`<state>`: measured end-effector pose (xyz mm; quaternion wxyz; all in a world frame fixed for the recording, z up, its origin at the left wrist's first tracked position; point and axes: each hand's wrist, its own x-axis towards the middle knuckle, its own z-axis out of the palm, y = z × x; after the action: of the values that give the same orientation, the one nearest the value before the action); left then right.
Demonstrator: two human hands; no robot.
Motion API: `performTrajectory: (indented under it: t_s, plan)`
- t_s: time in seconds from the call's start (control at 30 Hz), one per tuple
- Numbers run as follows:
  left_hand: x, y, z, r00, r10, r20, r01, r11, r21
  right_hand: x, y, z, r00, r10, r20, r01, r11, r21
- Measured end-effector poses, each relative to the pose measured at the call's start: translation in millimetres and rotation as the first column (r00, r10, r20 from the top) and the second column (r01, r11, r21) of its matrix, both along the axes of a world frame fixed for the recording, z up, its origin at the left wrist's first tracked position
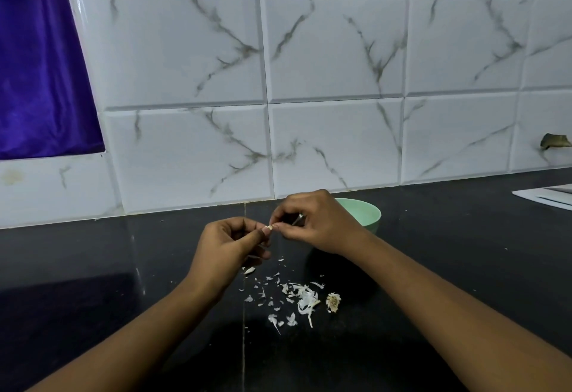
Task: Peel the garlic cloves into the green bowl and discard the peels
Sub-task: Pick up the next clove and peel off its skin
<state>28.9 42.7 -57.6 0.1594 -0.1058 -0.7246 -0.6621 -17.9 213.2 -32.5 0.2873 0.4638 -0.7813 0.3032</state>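
Forearms angle inward. The left hand (230, 241) and right hand (315, 221) meet at curled fingertips, both pinching a garlic clove (270, 227). The green bowl (370, 210) sits just behind the right hand, and peels (305, 298) lie nearer than both hands.

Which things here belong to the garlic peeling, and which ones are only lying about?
Belong: small pale garlic clove, pinched by left hand and right hand; pale green round bowl; white papery peels.
Lying about: purple cloth hanging; flat white sheets.
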Motion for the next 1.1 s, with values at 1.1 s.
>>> performTrajectory:
  t_s: [1.1]
  plan:
    - [-1.2, -3.1, -2.2, 0.999, 0.006, -0.048, -0.004, 0.999, 0.039, 6.7, 2.5, 7.2, 0.637, 0.205, 0.743, 0.104, 0.932, -0.346]
